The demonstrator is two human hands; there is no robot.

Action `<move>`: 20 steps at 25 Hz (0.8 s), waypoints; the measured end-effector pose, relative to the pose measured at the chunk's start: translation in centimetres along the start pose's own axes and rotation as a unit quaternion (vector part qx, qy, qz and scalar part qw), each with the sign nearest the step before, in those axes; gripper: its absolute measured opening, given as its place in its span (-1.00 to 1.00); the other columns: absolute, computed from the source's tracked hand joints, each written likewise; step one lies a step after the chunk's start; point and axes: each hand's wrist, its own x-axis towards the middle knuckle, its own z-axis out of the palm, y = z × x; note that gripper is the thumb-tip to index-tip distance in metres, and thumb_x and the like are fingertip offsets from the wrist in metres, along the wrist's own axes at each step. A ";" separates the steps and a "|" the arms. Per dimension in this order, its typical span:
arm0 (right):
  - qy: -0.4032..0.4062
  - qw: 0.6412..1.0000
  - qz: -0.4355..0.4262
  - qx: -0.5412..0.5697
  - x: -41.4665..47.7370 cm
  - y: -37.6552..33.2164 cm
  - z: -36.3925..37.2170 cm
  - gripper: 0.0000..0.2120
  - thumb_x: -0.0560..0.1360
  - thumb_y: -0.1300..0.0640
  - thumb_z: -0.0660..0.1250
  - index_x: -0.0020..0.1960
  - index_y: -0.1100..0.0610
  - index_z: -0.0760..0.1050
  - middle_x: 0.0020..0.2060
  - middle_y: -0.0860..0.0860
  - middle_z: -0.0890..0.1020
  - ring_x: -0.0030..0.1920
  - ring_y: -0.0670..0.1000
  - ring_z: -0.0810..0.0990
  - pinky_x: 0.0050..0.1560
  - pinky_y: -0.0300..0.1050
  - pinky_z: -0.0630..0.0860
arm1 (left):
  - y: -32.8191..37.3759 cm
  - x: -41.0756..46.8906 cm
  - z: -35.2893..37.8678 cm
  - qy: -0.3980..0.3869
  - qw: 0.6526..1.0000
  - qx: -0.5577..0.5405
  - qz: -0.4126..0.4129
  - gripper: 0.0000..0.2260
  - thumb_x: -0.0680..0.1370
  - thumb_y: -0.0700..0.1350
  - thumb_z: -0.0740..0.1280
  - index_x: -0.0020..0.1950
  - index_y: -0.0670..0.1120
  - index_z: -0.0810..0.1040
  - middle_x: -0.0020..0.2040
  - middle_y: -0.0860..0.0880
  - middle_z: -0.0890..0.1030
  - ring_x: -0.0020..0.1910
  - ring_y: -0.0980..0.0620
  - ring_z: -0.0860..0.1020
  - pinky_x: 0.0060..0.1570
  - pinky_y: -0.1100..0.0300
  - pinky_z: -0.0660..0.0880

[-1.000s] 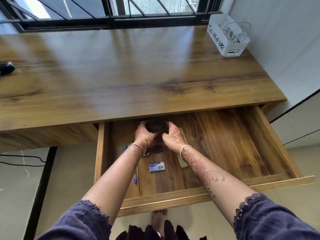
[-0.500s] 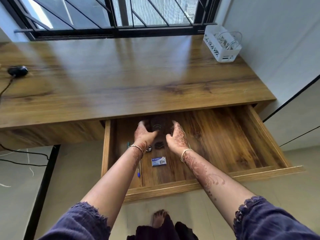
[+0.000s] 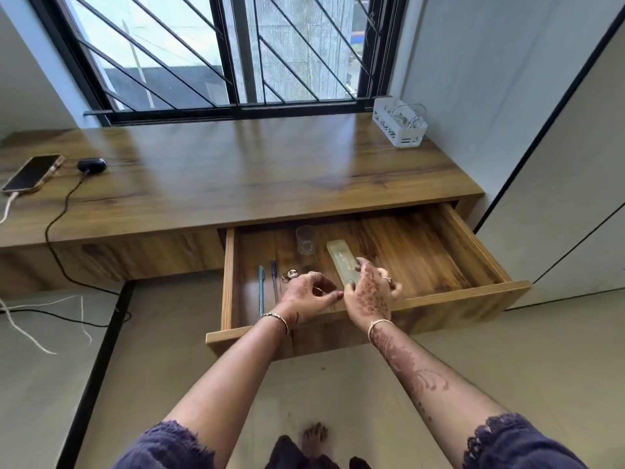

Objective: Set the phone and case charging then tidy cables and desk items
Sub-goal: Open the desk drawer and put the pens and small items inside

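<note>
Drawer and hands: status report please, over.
Left hand loosely curled, right hand spread, neither gripping, over open drawer. Phone and earbud case cabled on desk. Glass, pens beside hands, not blocking.

A black-framed window with slanted bars (image 3: 233, 52) runs along the brown wooden desktop's (image 3: 236, 170) far edge; pale cupboard panels with black seams (image 3: 558, 198) flank its right end.

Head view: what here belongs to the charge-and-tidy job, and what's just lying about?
Job: phone, earbud case, their black cable and white cable, cable basket, glass, pale box under the right hand.
Lying about, probably: two pens, rings in the drawer.
</note>
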 end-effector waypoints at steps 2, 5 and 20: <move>0.044 0.996 0.072 0.020 -1.9 1.0 0.2 -0.36 0.44 0.09 0.32 0.46 0.01 0.15 0.46 0.00 0.21 0.46 0.08 0.15 0.37 0.26 0.09 | 0.1 -1.7 0.9 -0.038 0.999 0.018 0.032 -0.82 0.44 0.02 0.45 -0.03 -0.03 0.66 -0.09 0.04 0.67 -0.12 0.13 0.62 -0.05 0.28 0.57; 0.119 0.964 0.195 0.138 -4.0 0.7 0.8 -0.15 0.39 0.11 0.40 0.52 0.11 -0.01 0.53 0.09 -0.01 0.50 0.14 0.02 0.39 0.22 0.11 | -0.5 -3.6 1.6 -0.029 0.992 0.094 0.086 -0.83 0.44 -0.03 0.40 0.02 0.06 0.67 -0.03 0.08 0.67 -0.07 0.14 0.62 0.00 0.21 0.57; 0.114 0.872 0.306 0.365 1.8 -3.8 1.9 -0.24 0.53 0.14 0.21 0.55 0.15 -0.19 0.52 0.22 -0.22 0.53 0.14 -0.17 0.49 -0.04 -0.18 | 0.5 0.8 0.0 0.027 0.912 0.375 0.165 -0.80 0.49 0.02 0.37 0.10 0.07 0.57 0.05 0.00 0.48 0.06 -0.03 0.53 -0.24 0.10 0.46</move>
